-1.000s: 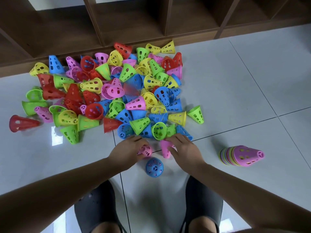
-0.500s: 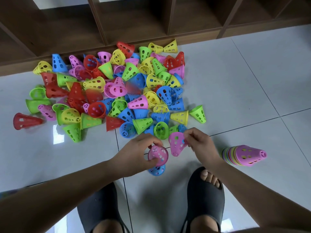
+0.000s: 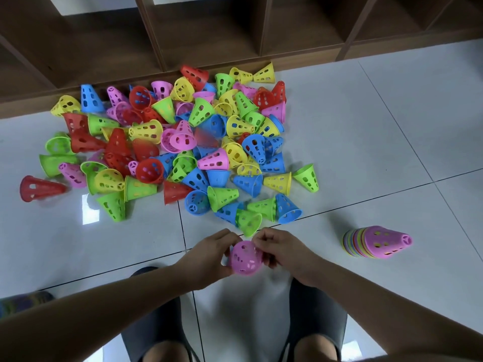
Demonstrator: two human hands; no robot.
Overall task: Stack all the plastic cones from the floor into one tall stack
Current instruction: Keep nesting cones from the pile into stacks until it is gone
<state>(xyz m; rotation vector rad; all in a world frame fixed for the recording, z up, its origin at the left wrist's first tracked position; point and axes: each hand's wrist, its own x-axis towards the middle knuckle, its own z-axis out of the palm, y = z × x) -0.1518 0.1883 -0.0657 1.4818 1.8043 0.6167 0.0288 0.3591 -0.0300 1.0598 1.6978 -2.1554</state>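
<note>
Left hand and right hand both pinch one pink cone with curled fingers, just nearer than the pile on the floor. Its tip faces the camera. Right of the pile, the stack lies sideways, tip pointing right. A shelf stands behind the pile.

No lettering, labels, brands, numbers or signs are showing anywhere in view: nothing readable is appearing on the pink cone, the scattered plastic cones, the lying stack, the tiled floor or the wooden shelf.
</note>
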